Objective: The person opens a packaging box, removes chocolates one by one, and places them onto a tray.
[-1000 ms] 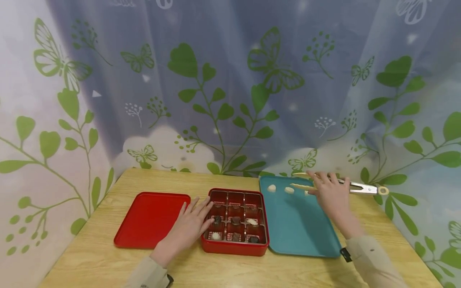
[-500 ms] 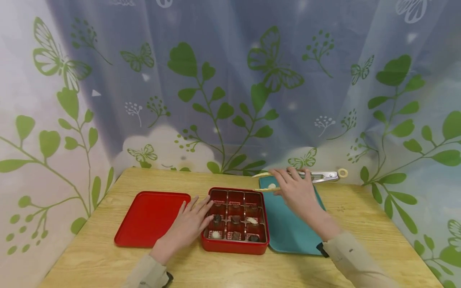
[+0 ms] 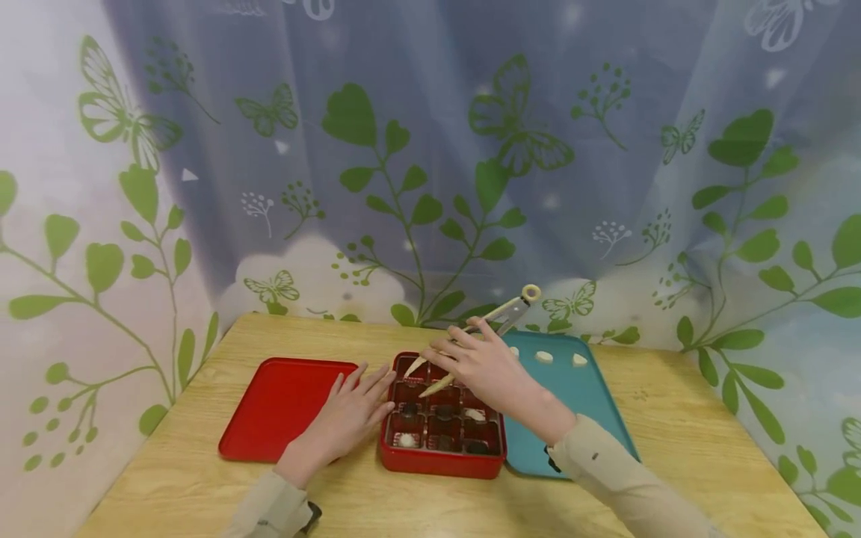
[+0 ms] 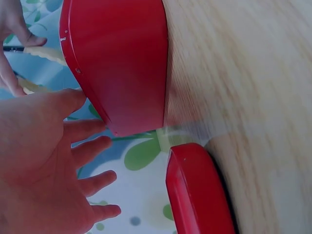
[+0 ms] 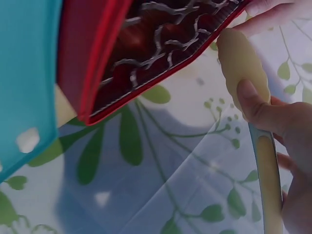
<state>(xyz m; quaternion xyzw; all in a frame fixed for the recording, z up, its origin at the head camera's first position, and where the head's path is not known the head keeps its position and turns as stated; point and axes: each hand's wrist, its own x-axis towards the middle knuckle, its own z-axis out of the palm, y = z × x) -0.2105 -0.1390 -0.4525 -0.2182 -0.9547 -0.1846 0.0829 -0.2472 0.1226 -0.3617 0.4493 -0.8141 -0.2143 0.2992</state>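
My right hand (image 3: 501, 373) grips a pair of tongs (image 3: 514, 308) with pale yellow tips and metal arms. The tips stand apart over the back-left compartments of a red box (image 3: 440, 465), and no piece shows between them. Dividers split the box into several compartments; the front and middle rows hold dark chocolates (image 3: 409, 410) and white ones (image 3: 406, 440). My left hand (image 3: 343, 415) lies with fingers spread at the box's left side. In the left wrist view its thumb and index finger touch the red wall (image 4: 117, 68).
A blue-green tray (image 3: 558, 426) sits to the right of the box, with three white pieces (image 3: 544, 358) along its back. On the left lies a flat red lid (image 3: 289, 407). Behind the wooden table (image 3: 679, 418) hangs a curtain (image 3: 417, 149) with leaves and butterflies.
My right hand has carried the tongs left from above the tray to over the box. The tongs have swung round, tips now pointing down and left. My left hand has stayed at the box.
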